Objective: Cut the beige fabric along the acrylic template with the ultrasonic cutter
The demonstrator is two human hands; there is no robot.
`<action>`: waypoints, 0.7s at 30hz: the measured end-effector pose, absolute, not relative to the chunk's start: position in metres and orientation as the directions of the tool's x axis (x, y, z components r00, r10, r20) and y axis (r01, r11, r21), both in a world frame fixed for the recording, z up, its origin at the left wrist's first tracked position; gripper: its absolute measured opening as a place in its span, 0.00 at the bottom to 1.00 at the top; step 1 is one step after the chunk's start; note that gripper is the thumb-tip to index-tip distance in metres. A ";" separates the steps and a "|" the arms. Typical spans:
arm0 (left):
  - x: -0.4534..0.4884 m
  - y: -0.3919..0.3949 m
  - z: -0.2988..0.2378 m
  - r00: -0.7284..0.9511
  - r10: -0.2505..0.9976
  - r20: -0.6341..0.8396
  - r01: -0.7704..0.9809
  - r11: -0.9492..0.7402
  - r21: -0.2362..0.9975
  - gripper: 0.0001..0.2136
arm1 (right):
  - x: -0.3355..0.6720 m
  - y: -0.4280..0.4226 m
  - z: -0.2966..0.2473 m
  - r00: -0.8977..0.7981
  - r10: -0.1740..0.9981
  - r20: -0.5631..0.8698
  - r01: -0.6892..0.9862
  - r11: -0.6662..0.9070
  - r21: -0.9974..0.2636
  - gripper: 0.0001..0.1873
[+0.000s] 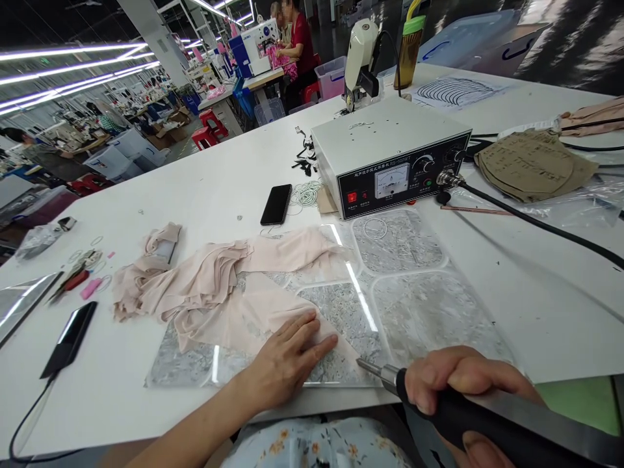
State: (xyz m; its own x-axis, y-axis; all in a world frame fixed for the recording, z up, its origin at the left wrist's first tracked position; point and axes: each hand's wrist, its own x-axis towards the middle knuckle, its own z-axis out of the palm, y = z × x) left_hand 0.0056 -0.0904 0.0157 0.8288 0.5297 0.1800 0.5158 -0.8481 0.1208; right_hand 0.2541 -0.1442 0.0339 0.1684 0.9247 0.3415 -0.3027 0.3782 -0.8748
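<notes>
My left hand lies flat, fingers stretched out, pressing a piece of pale pink fabric onto a scratched glass plate. My right hand is wrapped round the black handle of an ultrasonic cutting tool. The tool's metal tip touches the plate beside the fabric's edge, just right of my left fingertips. A black cable runs from a white control box with a dial and gauge.
A black phone and white elastic loops lie left of the box. Scissors and small items, a dark device, tan cut pieces and a green bottle stand around. People sew at machines far behind.
</notes>
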 end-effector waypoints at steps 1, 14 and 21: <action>0.006 -0.091 0.016 0.831 0.532 0.163 0.518 -0.847 0.120 0.20 | 0.255 -0.144 0.035 0.161 0.924 0.347 -0.289 0.380 -0.879 0.06; 0.013 -0.100 0.015 0.843 0.532 0.081 0.527 -0.846 0.076 0.33 | 0.249 -0.150 0.036 0.195 0.918 0.346 -0.262 0.389 -0.883 0.08; 0.012 -0.103 0.009 0.830 0.551 0.081 0.550 -0.834 0.041 0.34 | 0.253 -0.151 0.033 0.153 0.937 0.315 -0.292 0.347 -0.891 0.06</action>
